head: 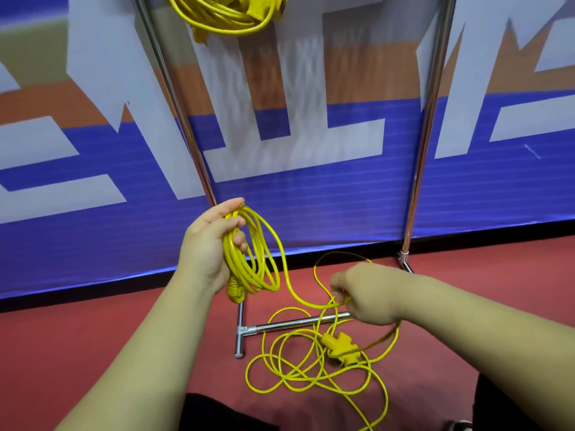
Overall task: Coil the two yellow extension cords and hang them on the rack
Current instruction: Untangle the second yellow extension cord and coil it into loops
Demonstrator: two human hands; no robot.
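One coiled yellow extension cord (227, 17) hangs at the top of the chrome rack (174, 98). My left hand (208, 244) grips several loops of the second yellow cord (255, 262), with its plug end dangling below the palm. From that coil the cord runs down and right to my right hand (367, 293), which pinches it. The loose remainder (311, 365) lies tangled on the red floor, with its yellow socket block (340, 345) near the rack's base bar.
The rack's two chrome uprights stand left (174, 98) and right (432, 98), with a foot bar (239, 331) on the floor. Behind them hangs a blue, white and orange banner (311, 197). My dark-clothed knees are at the bottom edge.
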